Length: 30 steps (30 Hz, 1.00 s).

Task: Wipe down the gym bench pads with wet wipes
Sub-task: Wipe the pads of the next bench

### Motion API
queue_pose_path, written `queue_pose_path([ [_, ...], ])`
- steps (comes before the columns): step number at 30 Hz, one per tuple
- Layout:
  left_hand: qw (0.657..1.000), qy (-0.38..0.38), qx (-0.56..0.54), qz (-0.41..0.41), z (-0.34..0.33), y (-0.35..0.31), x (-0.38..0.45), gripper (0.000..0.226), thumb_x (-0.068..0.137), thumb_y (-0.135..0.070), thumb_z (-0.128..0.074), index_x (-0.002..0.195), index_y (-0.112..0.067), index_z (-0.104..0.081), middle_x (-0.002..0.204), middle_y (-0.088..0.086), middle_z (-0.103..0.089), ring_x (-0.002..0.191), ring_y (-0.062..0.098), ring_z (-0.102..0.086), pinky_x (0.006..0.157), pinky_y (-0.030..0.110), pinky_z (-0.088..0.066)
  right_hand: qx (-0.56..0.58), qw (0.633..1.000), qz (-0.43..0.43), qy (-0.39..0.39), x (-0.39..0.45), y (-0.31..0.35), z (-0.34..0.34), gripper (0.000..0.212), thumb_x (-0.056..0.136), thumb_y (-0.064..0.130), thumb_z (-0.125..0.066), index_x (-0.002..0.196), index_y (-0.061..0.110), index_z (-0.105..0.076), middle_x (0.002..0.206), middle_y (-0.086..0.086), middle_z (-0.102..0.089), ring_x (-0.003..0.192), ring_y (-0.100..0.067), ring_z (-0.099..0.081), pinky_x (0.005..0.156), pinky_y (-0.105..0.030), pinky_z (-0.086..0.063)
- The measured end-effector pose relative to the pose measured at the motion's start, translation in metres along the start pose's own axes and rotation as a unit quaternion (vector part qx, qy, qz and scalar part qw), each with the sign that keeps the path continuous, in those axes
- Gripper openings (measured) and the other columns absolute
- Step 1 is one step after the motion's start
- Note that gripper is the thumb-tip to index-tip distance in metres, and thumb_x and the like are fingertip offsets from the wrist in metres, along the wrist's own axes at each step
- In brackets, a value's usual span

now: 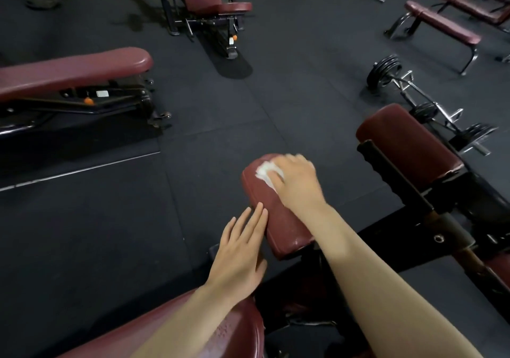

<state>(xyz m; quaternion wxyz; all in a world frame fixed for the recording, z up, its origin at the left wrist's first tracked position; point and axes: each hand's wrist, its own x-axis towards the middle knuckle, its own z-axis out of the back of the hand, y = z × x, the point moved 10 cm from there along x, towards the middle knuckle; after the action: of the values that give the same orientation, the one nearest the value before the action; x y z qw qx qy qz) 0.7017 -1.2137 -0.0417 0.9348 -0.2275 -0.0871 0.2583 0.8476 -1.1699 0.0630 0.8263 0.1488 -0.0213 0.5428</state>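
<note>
On maroon pad (278, 216): right hand (296, 182) presses white wipe (263, 171) flat (far end); left hand (240, 250) flat-fingered, touching pad's side.

The small pad (276, 211) at six o'clock looks like dark red vinyl, smooth with a slight sheen. The white wipe (264, 171) on it looks like thin, crumpled cloth. The floor (220, 114) is matt black rubber, finely grained. At three o'clock, the barbell (430, 109) shines like chromed metal.
</note>
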Motion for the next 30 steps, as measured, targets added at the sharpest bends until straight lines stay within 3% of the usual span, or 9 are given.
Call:
queue_pose_path([
  [4,0.999,-0.006,-0.035,0.02,-0.007,0.002,-0.005,0.097,0.094,-0.022,-0.053,0.153,-0.031,0.023,0.161,-0.019,0.026,0.148,0.004,0.022,0.122,0.031,0.009,-0.064,0.997,0.02,0.022,0.054,0.025,-0.019,0.025,0.1,0.029,-0.041,0.112,0.018,-0.059,0.109,-0.001,-0.061,0.103,-0.023,-0.05,0.086,-0.033,-0.033],
  [7,0.994,-0.031,-0.091,0.041,0.001,0.004,-0.006,0.086,0.09,-0.019,-0.05,0.159,-0.029,0.001,0.162,-0.025,0.014,0.149,0.001,0.018,0.12,0.026,0.013,-0.07,0.997,0.033,0.012,0.011,0.023,-0.012,0.019,0.097,0.024,-0.048,0.111,0.019,-0.059,0.108,0.001,-0.06,0.102,-0.022,-0.049,0.086,-0.032,-0.032],
  [10,0.989,-0.063,-0.126,0.052,0.016,0.007,0.004,0.084,0.083,-0.018,-0.05,0.158,-0.029,-0.013,0.164,-0.023,0.0,0.15,0.002,0.012,0.119,0.022,0.013,-0.032,0.999,-0.013,-0.018,-0.062,0.0,0.01,0.012,0.092,0.024,-0.054,0.097,0.018,-0.063,0.091,0.001,-0.06,0.087,-0.025,-0.052,0.077,-0.038,-0.038],
  [13,0.99,-0.064,-0.117,0.038,0.023,0.004,0.017,0.087,0.08,-0.019,-0.046,0.159,-0.027,-0.01,0.164,-0.019,0.001,0.15,0.001,0.014,0.121,0.026,0.01,0.009,0.997,-0.061,-0.047,-0.121,-0.02,0.029,0.012,0.089,0.029,-0.051,0.088,0.021,-0.06,0.078,0.006,-0.056,0.074,-0.021,-0.048,0.068,-0.035,-0.036],
  [15,0.993,-0.046,-0.1,0.033,0.019,0.004,0.021,0.089,0.081,-0.02,-0.046,0.159,-0.027,-0.004,0.164,-0.018,0.007,0.149,0.001,0.018,0.123,0.03,0.007,0.012,0.997,-0.055,-0.05,-0.116,-0.023,0.03,0.012,0.089,0.028,-0.051,0.088,0.021,-0.06,0.079,0.006,-0.057,0.074,-0.021,-0.049,0.069,-0.036,-0.037],
  [20,0.996,-0.019,-0.086,0.027,0.007,0.006,0.014,0.1,0.083,-0.014,-0.051,0.155,-0.034,0.015,0.161,-0.023,0.02,0.148,0.001,0.021,0.123,0.033,0.004,-0.073,0.997,0.0,-0.012,0.019,-0.002,-0.002,0.024,0.098,0.026,-0.044,0.114,0.015,-0.059,0.112,-0.003,-0.061,0.104,-0.026,-0.051,0.088,-0.035,-0.035],
  [23,0.996,-0.017,-0.085,0.03,0.004,0.007,0.012,0.104,0.084,-0.013,-0.052,0.151,-0.039,0.023,0.16,-0.024,0.024,0.148,0.001,0.021,0.123,0.034,0.002,-0.088,0.996,0.018,0.021,0.068,0.015,-0.018,0.023,0.099,0.026,-0.042,0.115,0.016,-0.056,0.114,-0.002,-0.06,0.105,-0.023,-0.051,0.086,-0.032,-0.034],
  [27,0.992,-0.01,-0.12,0.049,0.0,0.013,0.008,0.103,0.085,-0.01,-0.05,0.148,-0.045,0.024,0.158,-0.03,0.024,0.147,-0.003,0.02,0.124,0.035,0.0,-0.067,0.998,0.018,-0.003,0.019,0.008,-0.001,0.02,0.098,0.025,-0.047,0.111,0.016,-0.06,0.105,-0.002,-0.061,0.098,-0.023,-0.051,0.083,-0.033,-0.035],
  [30,0.987,-0.007,-0.148,0.057,0.003,0.018,0.008,0.096,0.081,-0.013,-0.046,0.151,-0.046,0.011,0.159,-0.032,0.014,0.148,-0.004,0.015,0.125,0.038,-0.003,0.001,0.999,-0.019,-0.027,-0.068,-0.012,0.018,0.012,0.093,0.02,-0.055,0.099,0.014,-0.063,0.089,-0.001,-0.059,0.084,-0.025,-0.051,0.076,-0.038,-0.039],
])
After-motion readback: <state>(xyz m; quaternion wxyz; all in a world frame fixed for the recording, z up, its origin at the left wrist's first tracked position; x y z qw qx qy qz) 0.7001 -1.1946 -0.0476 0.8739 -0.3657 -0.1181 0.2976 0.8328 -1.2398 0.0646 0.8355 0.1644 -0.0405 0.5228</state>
